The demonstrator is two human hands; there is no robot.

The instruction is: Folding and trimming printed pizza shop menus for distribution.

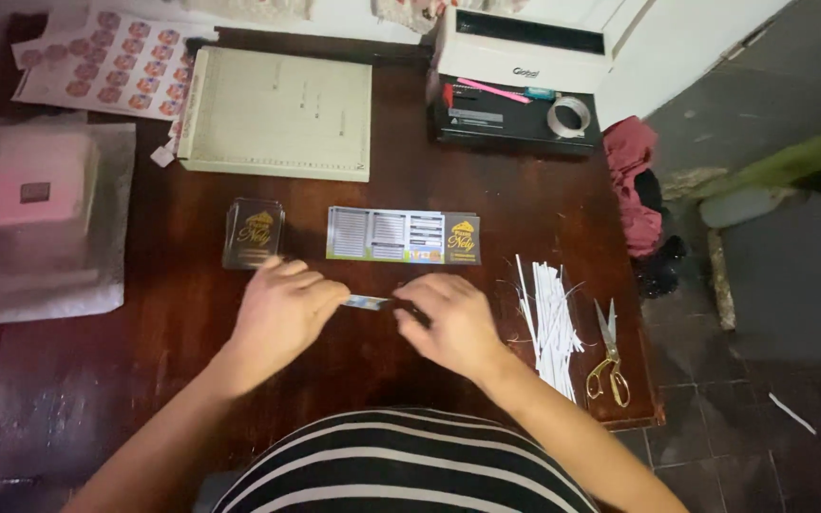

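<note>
Hands meet over the dark table [192, 313]: left hand [282, 309] and right hand [453, 323] both pinch a small printed strip [368, 302].

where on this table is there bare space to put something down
Bare dark wood lies left of the left hand, below the clear plastic box and right of the white plastic wrapping. A second patch sits between the printed card strip and the black and white machine. It is crowded at the right edge: white paper strips and gold-handled scissors.
</note>
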